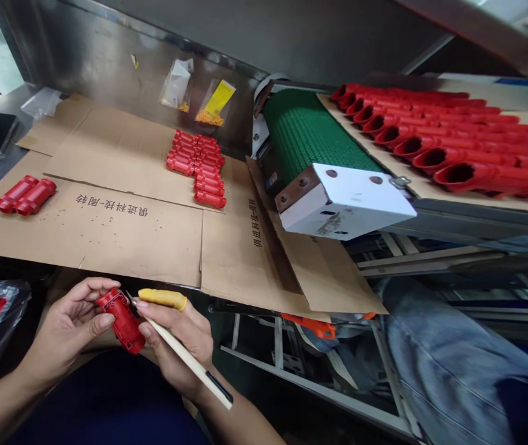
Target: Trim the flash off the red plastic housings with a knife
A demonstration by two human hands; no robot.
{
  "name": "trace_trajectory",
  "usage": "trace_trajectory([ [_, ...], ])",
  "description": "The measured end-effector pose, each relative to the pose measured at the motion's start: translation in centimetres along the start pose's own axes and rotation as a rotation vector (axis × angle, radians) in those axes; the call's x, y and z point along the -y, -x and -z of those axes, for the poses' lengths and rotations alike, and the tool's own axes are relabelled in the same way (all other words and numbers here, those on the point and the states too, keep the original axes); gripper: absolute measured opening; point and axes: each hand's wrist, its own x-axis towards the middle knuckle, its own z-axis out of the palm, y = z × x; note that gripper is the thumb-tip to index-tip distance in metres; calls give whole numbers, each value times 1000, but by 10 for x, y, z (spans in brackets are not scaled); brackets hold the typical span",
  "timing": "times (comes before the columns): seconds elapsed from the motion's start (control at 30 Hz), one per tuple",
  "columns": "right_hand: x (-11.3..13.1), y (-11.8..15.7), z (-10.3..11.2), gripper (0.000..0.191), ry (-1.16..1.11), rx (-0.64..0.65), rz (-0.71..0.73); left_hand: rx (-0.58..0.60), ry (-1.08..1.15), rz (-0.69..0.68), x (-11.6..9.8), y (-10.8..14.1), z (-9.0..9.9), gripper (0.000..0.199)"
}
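My left hand (75, 324) grips a red plastic housing (122, 322) by its upper left end, thumb over its front and fingers behind. The part is tilted, with a recessed, ribbed opening facing up. In my right hand (180, 337) is a trimming knife with a long cream handle (189, 363), its thin dark tip near the housing's upper edge; whether it touches cannot be made out. A yellow finger cot (162, 298) covers my right index finger. Both hands are above my lap, just before the table edge.
Cardboard sheets (162, 241) cover the table, bearing two red housings (26, 195) at left and a cluster of several (197, 164) farther back. A green conveyor belt (312, 136) stands right, beside rows of red tubes (467, 145). A lined bin (13, 309) is at left; a person's denim-clad leg (449, 364) is at right.
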Motion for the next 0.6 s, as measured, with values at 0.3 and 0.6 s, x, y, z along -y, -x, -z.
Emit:
trace_trajectory([
  [0.3,-4,2,-11,28,35,-29,78,-73,-44,14,-4,4,-2,39],
  [0.6,-4,2,-11,27,75,-33,62,-55,-56,9,-4,5,-3,38],
])
